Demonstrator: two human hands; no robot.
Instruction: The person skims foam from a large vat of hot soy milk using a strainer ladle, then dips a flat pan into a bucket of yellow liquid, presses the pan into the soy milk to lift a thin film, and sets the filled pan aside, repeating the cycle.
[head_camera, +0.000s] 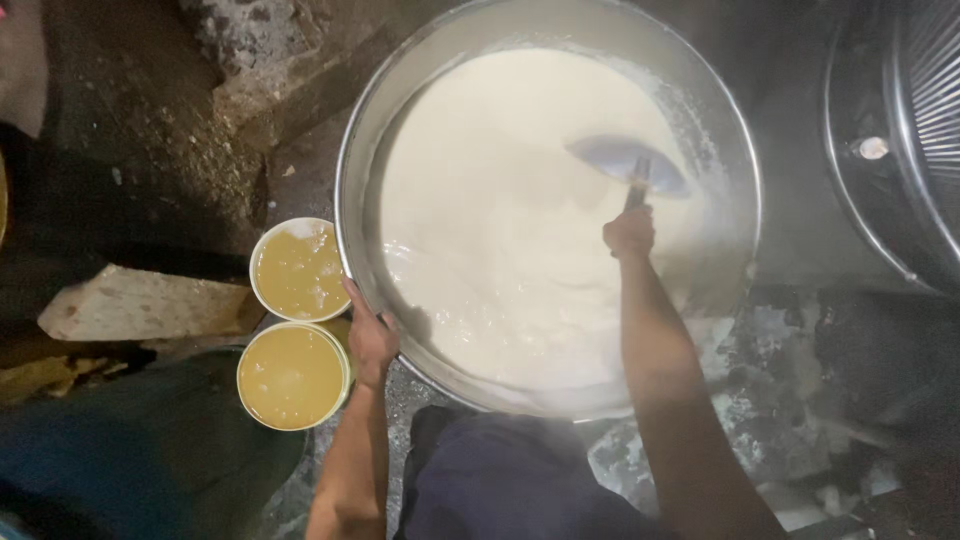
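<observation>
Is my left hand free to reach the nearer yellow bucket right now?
Probably yes. The left hand rests on the rim of the big metal pan, right beside the nearer yellow bucket, and nothing lies between them. The bucket's top is open.

Two tubs of yellow liquid (296, 330) crowd the big metal pan (352, 150) on its left, just beside the left hand (372, 342). Open white liquid (500, 200) lies left of the ladle (628, 160).
</observation>
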